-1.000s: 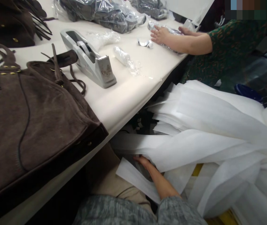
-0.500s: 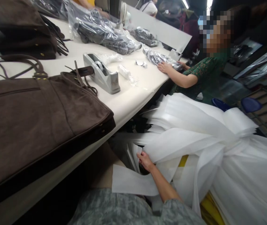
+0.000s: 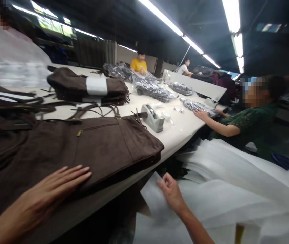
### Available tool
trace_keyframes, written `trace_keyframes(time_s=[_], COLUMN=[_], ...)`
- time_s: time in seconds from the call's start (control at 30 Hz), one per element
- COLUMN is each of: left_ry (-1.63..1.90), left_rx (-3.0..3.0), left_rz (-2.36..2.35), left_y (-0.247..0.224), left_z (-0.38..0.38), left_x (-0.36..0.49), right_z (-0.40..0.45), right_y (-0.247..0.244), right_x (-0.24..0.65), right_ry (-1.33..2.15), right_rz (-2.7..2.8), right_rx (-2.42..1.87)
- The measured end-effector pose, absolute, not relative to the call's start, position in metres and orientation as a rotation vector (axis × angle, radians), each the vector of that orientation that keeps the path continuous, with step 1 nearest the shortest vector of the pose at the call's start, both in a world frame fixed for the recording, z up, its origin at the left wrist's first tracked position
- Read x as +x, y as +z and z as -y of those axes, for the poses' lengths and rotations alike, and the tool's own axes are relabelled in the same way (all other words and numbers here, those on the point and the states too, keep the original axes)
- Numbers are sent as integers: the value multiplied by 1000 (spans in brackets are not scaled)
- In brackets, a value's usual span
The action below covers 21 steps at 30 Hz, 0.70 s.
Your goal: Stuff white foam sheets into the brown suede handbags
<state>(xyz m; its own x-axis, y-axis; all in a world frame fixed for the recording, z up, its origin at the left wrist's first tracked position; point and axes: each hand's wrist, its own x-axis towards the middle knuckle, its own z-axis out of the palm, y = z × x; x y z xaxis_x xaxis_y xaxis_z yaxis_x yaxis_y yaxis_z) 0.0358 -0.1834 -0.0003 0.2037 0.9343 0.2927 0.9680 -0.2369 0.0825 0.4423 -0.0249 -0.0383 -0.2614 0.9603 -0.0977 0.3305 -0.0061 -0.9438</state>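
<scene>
Person's left hand (image 3: 54, 189) laid flat, fingers extended and grasping nothing, on the near part of a dark brown bag (image 3: 101, 144); the right hand (image 3: 172, 194) is closed, thumb against fingers, on the edge of a thin white sheet (image 3: 152, 194) just off the table's near edge. The bag, broad and roughly rectangular, lies on its side on the smooth, cream-coloured table (image 3: 178, 135); its surface is matte and suede-like, crossed by seams and a zip with a small brass-coloured pull (image 3: 79, 133). The sheet, smooth and slightly translucent, has a straight-cut corner and hangs before a heap of similar soft, curling sheets (image 3: 235, 162). Beyond the bag's far corner stands a grey, wedge-shaped tape dispenser (image 3: 153, 119); farther back lie bundles in glossy, crinkled clear plastic (image 3: 154, 89).
</scene>
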Motion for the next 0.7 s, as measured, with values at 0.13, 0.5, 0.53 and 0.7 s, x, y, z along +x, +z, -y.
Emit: trace_keyframes(time_s=[0.13, 0.5, 0.53, 0.7], left_ry=[-297, -234, -212, 0], left_rx=[-2476, -2161, -2139, -1986], left_rz=[1776, 1762, 1766, 1774], left_y=[-4, -1, -2, 0], left_z=[180, 184, 181, 159], left_x=[39, 76, 81, 117], right_z=[54, -14, -14, -2], right_y=[-14, -32, -44, -48], right_x=[397, 387, 386, 385], right_ry=[1484, 709, 710, 919], right_rz=[1757, 2313, 2297, 2143], right_rx=[-1157, -1123, -1132, -1124])
